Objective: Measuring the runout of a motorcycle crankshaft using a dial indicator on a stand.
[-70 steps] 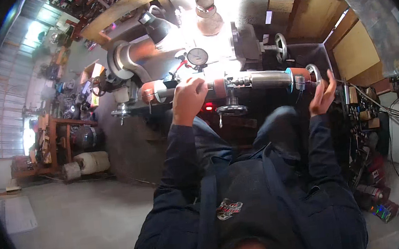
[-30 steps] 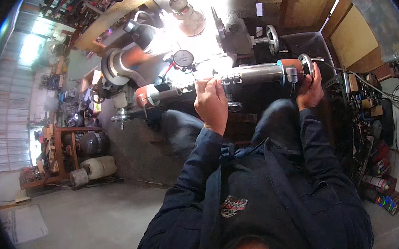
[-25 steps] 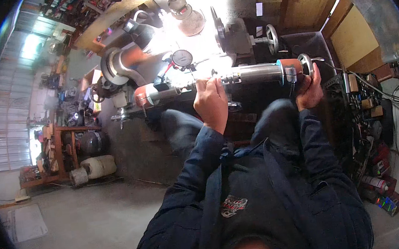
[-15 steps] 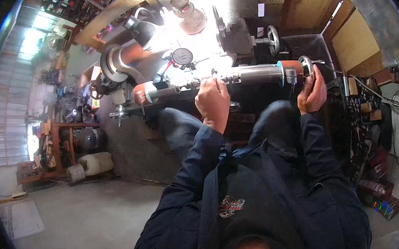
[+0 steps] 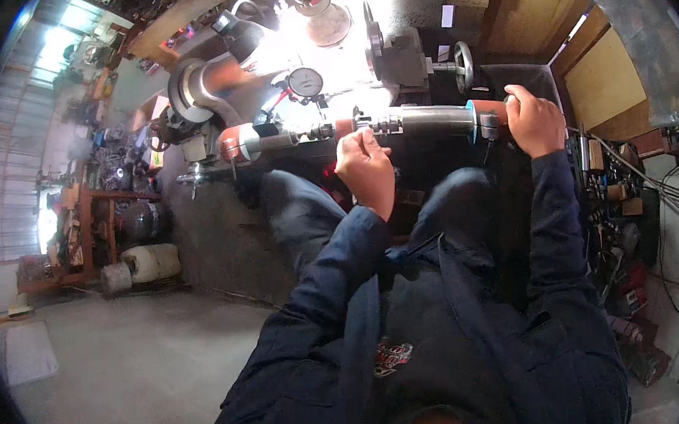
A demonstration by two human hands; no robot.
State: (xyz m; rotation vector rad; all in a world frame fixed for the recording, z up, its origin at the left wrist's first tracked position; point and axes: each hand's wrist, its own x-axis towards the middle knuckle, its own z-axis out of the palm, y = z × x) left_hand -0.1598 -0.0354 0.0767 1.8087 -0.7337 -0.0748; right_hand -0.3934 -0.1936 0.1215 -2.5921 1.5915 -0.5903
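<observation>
A: Where did the metal shaft assembly (image 5: 432, 116) lie?

B: It ran crosswise just on the person's side of the dial gauge (image 5: 305, 83), stretching out both to the left and to the right of it. An orange end block (image 5: 231, 145) sat left of the gauge, a smaller orange block (image 5: 345, 127) just right of it on the near side, and another orange housing with a blue ring (image 5: 473, 121) farther right.

A: And the hands?

B: Well apart from each other. The left hand (image 5: 366, 170) was near the gauge, on its right and on the person's side, with thumb and fingertips drawn together at the middle of the assembly. I couldn't tell whether anything was pinched between them.

A: The right one?

B: The right hand (image 5: 535, 121) was far to the right of the gauge, fingers bent over the assembly's end, beside the orange housing. The palm hid what lay under it, so I couldn't say how firmly it gripped.

A: What else stood around?

B: A lit lamp (image 5: 328, 27) glared beyond the gauge, slightly to its right. A spoked handwheel (image 5: 465, 66) stood right of the gauge and a large metal disc (image 5: 183, 92) left of it. Farther left of the gauge, on the person's side, a pale cylinder (image 5: 155, 264) lay low down near the grey floor (image 5: 141, 354).
</observation>
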